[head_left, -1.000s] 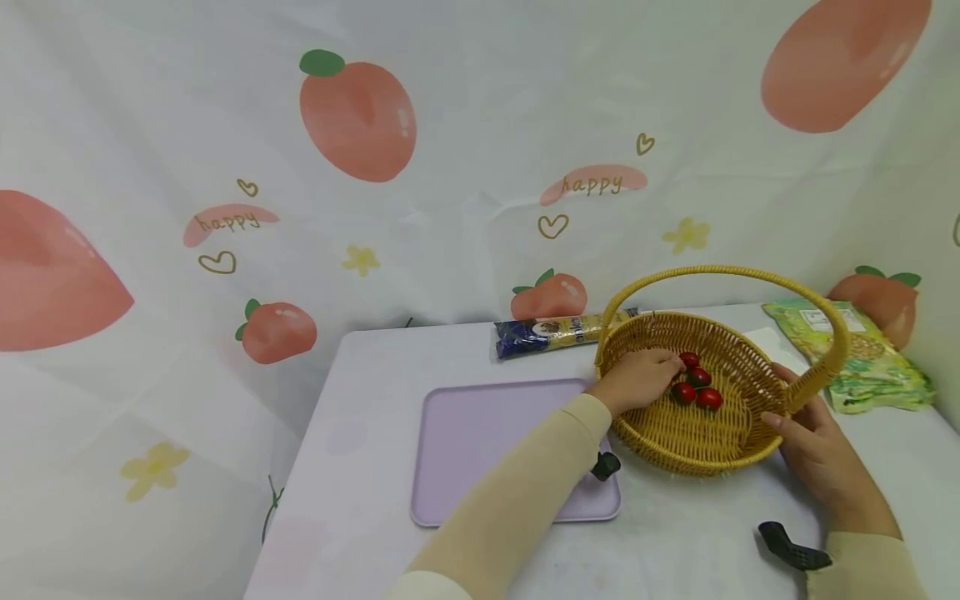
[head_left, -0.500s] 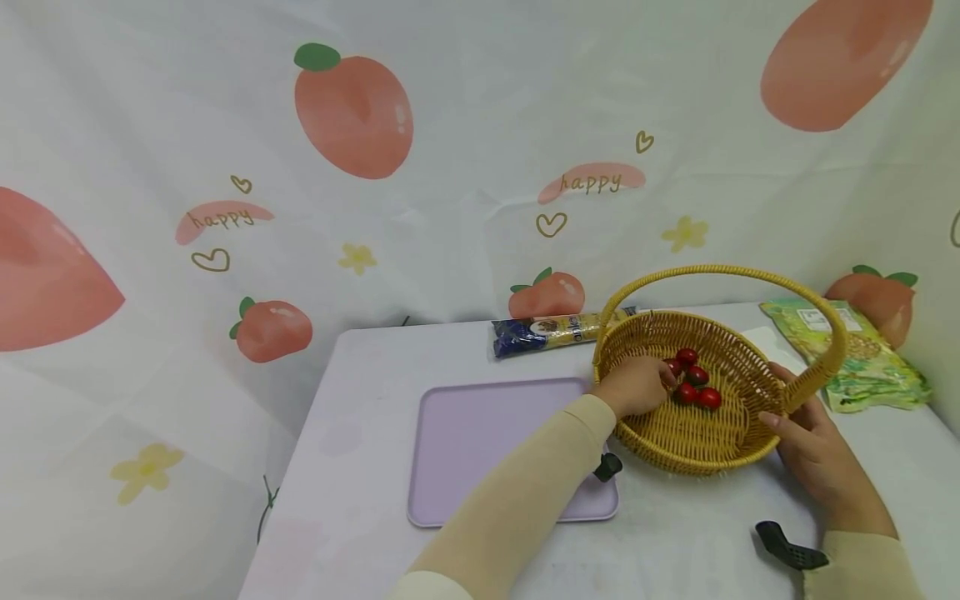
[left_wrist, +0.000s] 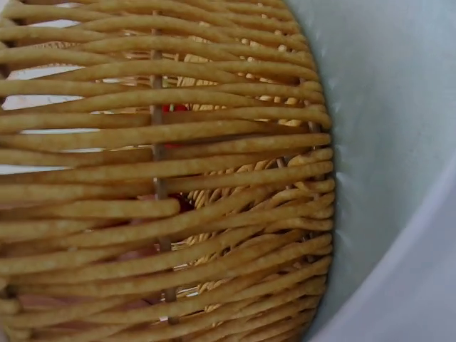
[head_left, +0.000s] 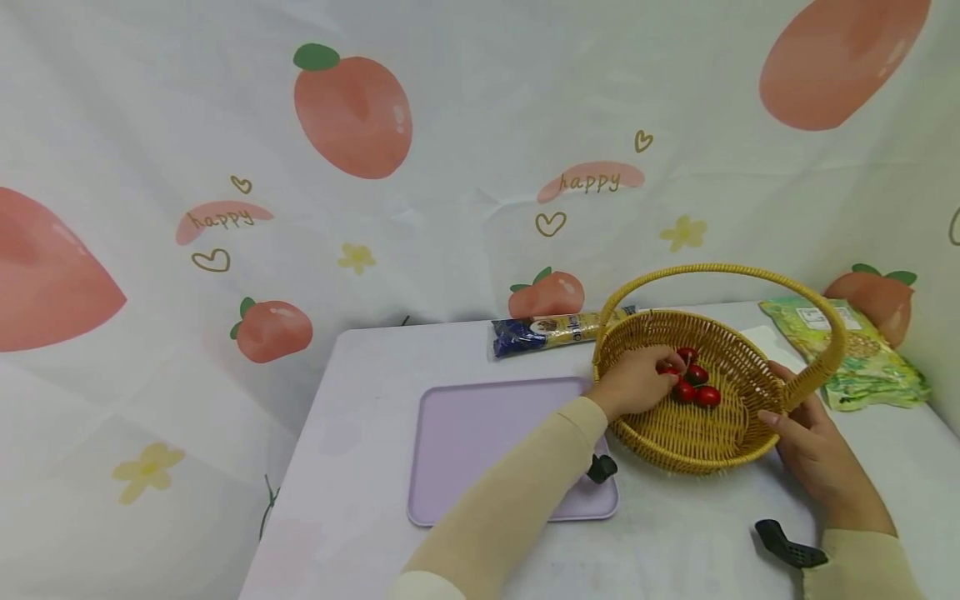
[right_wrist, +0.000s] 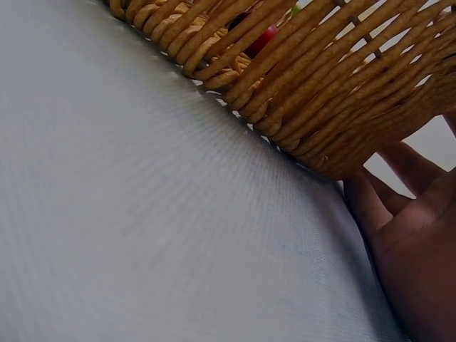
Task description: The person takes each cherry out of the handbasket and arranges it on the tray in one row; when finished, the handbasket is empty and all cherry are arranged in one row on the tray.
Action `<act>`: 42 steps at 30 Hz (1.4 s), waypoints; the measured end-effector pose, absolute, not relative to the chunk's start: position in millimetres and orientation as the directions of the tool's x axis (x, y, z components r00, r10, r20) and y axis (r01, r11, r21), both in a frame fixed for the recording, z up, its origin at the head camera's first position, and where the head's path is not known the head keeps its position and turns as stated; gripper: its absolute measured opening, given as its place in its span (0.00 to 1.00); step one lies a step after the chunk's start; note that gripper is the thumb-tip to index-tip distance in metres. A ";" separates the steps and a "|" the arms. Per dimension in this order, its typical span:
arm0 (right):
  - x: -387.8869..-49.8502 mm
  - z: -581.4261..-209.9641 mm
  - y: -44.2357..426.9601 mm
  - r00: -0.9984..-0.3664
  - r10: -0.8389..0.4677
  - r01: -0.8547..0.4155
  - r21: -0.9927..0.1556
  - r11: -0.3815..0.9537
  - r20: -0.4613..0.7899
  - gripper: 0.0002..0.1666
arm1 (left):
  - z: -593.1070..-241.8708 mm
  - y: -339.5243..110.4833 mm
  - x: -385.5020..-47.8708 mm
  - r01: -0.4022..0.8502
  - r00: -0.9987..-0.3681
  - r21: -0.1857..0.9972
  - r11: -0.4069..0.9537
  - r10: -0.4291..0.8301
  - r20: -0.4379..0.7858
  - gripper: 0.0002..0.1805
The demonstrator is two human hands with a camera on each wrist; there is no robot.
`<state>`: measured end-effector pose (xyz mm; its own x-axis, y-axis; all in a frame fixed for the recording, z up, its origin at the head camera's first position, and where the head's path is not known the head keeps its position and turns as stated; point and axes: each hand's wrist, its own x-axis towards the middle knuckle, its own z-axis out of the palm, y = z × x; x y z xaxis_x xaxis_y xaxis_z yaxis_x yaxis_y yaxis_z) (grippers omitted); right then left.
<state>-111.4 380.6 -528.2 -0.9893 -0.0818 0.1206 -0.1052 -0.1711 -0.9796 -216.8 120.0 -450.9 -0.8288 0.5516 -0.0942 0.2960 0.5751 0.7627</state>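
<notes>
Golden wicker basket [head_left: 701, 432] sits at right, mouth up, tall hoop handle [head_left: 720, 268] arching over; right hand [head_left: 813, 442] gripping right rim. Inside, glossy red fruits [head_left: 697, 374] cluster mid-floor, left hand's [head_left: 637, 382] fingers curled over leftmost one.

1. From 9 o'clock through 12 to 3, a white cloth backdrop [head_left: 465, 100] fills the view, lightly creased.
2. Big printed peaches sit at 9, 11 [head_left: 352, 117] and 2 o'clock, with a smaller one at 3.
3. "Happy" lettering [head_left: 591, 181] on a pink smear shows between 1 and 2; a yellow flower [head_left: 147, 472] at 8.
4. A white table [head_left: 360, 417] spreads around 6 o'clock, its far edge close to the cloth.
5. The light is soft and even.
</notes>
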 end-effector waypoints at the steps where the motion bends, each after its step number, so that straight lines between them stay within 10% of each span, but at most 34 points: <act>1: -111.5 -528.4 380.6 -0.990 -0.079 -0.105 -0.979 -0.176 0.120 0.46 | -451.0 118.9 -216.6 0.291 -0.829 0.786 0.546 0.553 -0.077 0.07; 42: -112.3 -529.9 378.3 -0.984 -0.061 -0.151 -0.966 -0.211 0.167 0.43 | -443.6 -10.2 -178.9 0.143 -0.845 0.985 -0.092 0.507 0.170 0.09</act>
